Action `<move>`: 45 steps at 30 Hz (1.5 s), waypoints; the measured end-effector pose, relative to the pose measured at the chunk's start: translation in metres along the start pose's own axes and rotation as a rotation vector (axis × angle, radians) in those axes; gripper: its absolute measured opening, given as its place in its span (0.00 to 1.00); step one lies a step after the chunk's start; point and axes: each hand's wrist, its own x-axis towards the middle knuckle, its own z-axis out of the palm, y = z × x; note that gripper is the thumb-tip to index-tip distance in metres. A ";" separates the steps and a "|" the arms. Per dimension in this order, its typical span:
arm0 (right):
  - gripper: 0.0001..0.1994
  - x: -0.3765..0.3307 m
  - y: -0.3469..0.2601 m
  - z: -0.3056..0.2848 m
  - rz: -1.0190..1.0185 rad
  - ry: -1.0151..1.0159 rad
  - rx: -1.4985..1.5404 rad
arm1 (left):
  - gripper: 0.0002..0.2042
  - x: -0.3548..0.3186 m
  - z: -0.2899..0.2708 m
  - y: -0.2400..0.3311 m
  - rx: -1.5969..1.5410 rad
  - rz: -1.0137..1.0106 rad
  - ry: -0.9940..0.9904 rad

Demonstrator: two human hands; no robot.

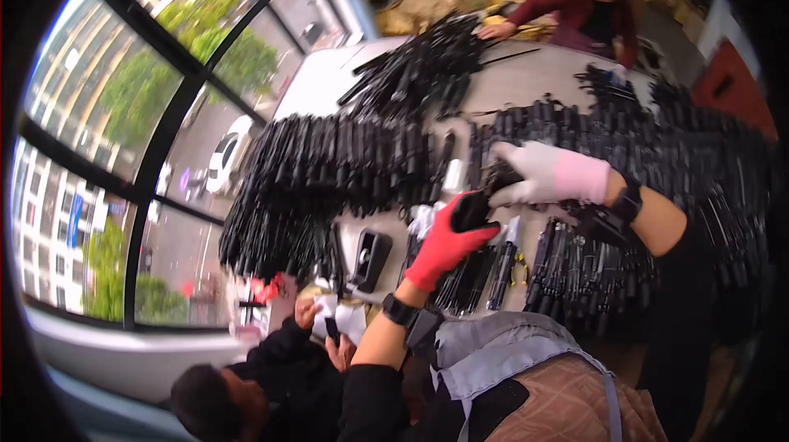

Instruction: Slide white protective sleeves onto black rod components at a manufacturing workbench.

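Observation:
My left hand [448,243], in a red glove, grips a short black part [472,210] above the table. My right hand [549,176], in a white glove with a pink cuff, comes from the right and pinches the upper end of the same part. Both hands meet over the middle of the grey table [320,80]. Heaps of long black rod-like parts [329,163] lie to the left, behind and to the right of them. More black pieces [485,273] lie in rows just under my left hand. A black band sits on each wrist.
A small black boxy holder [369,259] stands left of my left hand. A person in black [271,376] sits at the lower left and holds something white. Another person in a dark red top [588,2] works at the far end. Tall windows [156,113] fill the left side.

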 end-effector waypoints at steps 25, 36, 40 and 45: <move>0.15 0.039 0.280 0.172 0.959 0.548 -0.011 | 0.33 0.009 -0.307 -0.156 1.422 -0.063 0.409; 0.15 -0.002 0.248 0.089 0.665 0.612 1.020 | 0.31 0.118 -0.018 -0.104 1.363 0.612 0.006; 0.12 -0.044 0.121 0.047 0.541 0.382 1.661 | 0.31 0.155 0.068 -0.062 1.064 0.940 -0.055; 0.17 -0.085 0.136 0.045 0.442 0.886 0.843 | 0.29 0.135 0.118 -0.023 0.139 -0.035 -0.083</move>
